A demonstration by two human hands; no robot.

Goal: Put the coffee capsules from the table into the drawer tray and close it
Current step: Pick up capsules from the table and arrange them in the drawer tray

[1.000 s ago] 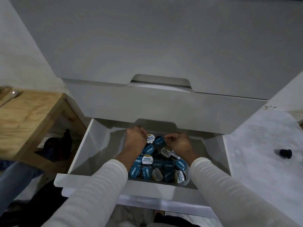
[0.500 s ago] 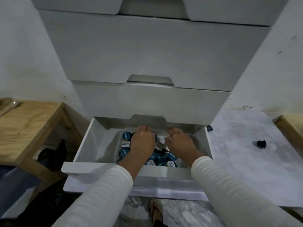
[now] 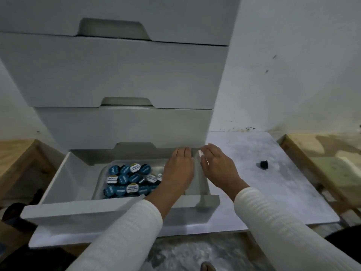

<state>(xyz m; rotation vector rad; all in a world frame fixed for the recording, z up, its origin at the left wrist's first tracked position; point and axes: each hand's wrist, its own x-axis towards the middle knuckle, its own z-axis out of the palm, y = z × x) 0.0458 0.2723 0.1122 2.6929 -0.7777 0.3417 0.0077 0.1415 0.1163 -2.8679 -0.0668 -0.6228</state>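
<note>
The bottom drawer (image 3: pixel 64 209) of a white cabinet stands pulled out. Inside it a clear tray (image 3: pixel 99 179) holds several blue and white coffee capsules (image 3: pixel 127 179). My left hand (image 3: pixel 178 169) hovers flat over the tray's right end, fingers together and empty. My right hand (image 3: pixel 216 166) is just outside the drawer's right wall (image 3: pixel 202 180), fingers spread and empty, over the white table. One black capsule (image 3: pixel 264 164) lies alone on the white table (image 3: pixel 273 192) to the right.
Closed white drawers (image 3: pixel 121 75) rise above the open one. Wooden furniture stands at the far left (image 3: pixel 13 157) and far right (image 3: pixel 322 153). A white wall (image 3: pixel 302 65) backs the table. The floor shows below the table edge.
Both hands have left the capsules and moved right; the right hand went out of the drawer over its side wall. The camera pulled back and turned right.
</note>
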